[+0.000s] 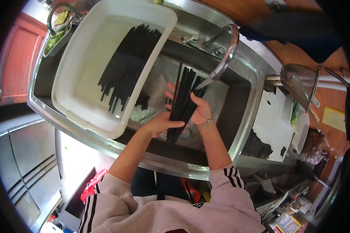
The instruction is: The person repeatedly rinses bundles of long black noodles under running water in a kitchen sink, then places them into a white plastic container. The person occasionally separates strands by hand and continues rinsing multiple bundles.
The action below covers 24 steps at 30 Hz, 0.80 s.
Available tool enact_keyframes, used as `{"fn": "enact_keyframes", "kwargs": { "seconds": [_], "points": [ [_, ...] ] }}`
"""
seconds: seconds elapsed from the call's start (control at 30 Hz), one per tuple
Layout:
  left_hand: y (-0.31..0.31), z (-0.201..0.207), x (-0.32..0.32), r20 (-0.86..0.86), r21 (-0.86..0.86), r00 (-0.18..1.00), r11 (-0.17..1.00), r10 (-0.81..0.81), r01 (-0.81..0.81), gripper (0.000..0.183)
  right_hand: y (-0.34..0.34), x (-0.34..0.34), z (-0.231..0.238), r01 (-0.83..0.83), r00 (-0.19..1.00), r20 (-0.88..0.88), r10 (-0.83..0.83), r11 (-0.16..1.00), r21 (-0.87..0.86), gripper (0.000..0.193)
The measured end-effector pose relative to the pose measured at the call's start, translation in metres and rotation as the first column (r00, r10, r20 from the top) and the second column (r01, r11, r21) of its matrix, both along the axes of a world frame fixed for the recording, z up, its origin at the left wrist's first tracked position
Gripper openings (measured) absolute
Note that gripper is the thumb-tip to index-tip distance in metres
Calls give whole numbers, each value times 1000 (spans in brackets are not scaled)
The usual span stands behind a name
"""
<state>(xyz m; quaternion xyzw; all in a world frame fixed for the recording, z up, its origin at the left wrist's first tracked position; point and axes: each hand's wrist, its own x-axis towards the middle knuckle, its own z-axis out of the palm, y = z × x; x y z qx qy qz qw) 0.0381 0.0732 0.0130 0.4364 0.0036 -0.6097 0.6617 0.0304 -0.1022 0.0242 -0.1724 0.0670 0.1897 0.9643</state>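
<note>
Over the steel sink, both my hands are closed round a bundle of black chopsticks, which tilts with its far end up by the tap. My left hand wraps the lower part, thumb across the front. Higher up, my right hand grips the right side of the bundle, and a bracelet circles its wrist. A stream of water from the curved tap falls on the upper chopsticks. Some fingers are hidden behind the bundle.
A large white tub covers the sink's left side, with many more black chopsticks lying in shallow water. Right of the sink are a peeling white board and a mesh strainer. Tap handles stand at the back rim.
</note>
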Motion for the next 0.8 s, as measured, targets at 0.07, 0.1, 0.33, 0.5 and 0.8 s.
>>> {"fn": "enact_keyframes", "kwargs": {
  "seconds": [0.07, 0.1, 0.33, 0.5, 0.8],
  "points": [
    [6, -6, -4, -159, -125, 987, 992, -5, -15, 44, 2, -4, -5, -38, 997, 65, 27, 984, 173, 70],
    [7, -8, -5, -205, -143, 978, 988, 20, -51, 42, 2, -4, -8, -25, 998, 64, 19, 995, 97, 78],
    [6, -2, 0, -274, -234, 962, 968, 18, -85, 46, -4, -4, -13, -17, 998, 57, 5, 974, 225, 68],
    [6, 2, 4, -252, -89, 968, 996, -7, -15, 45, -9, -4, -9, 8, 1000, 4, -8, 999, -39, 59],
    [-7, -5, -4, 132, 196, 990, 978, 48, -73, 31, -6, -4, -9, 69, 991, -106, -80, 992, -103, 43]
  ]
}}
